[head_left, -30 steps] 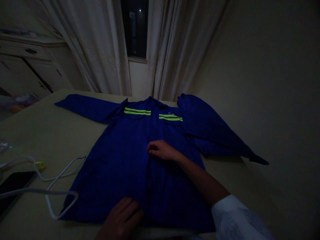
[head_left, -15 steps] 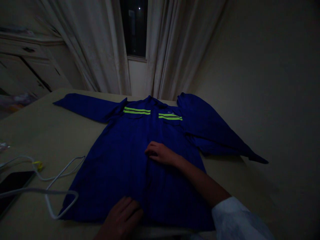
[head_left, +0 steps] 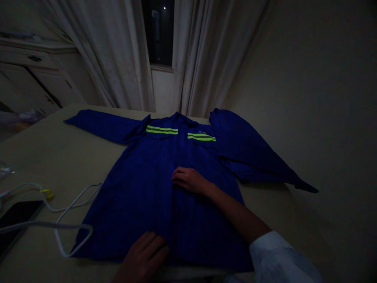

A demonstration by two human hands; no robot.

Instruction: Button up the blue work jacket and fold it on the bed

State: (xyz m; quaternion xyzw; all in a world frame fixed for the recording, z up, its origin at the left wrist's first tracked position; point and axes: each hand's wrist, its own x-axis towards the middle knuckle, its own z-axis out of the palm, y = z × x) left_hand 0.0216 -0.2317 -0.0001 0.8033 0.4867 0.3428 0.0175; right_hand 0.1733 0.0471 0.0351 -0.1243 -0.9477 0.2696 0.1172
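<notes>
A dark blue work jacket (head_left: 141,177) with yellow-green striped bands across the chest lies spread, front up, its collar at the far side. Its left-side sleeve stretches out flat; the right-side one bends down over the table's edge. At the middle of the front opening, my right hand (head_left: 190,180) has its fingers curled and closed on the jacket's edge. Lower down, by the hem, my left hand (head_left: 144,255) rests with bent fingers against the cloth. Its fingertips and thumb are partly hidden in the dim light, and it seems to grip the same front edge.
The jacket lies on a pale table (head_left: 73,157). On the left are a white cable (head_left: 59,226) with a yellow tie (head_left: 47,193), a dark phone (head_left: 19,220) and a clear plastic piece (head_left: 5,171). Curtains (head_left: 118,55) and a wall stand behind; a cabinet (head_left: 35,74) is far left.
The fingers of my right hand have drawn slightly closer together on the jacket's front. My left hand stays nearly in place, and the whole view has shifted a little.
</notes>
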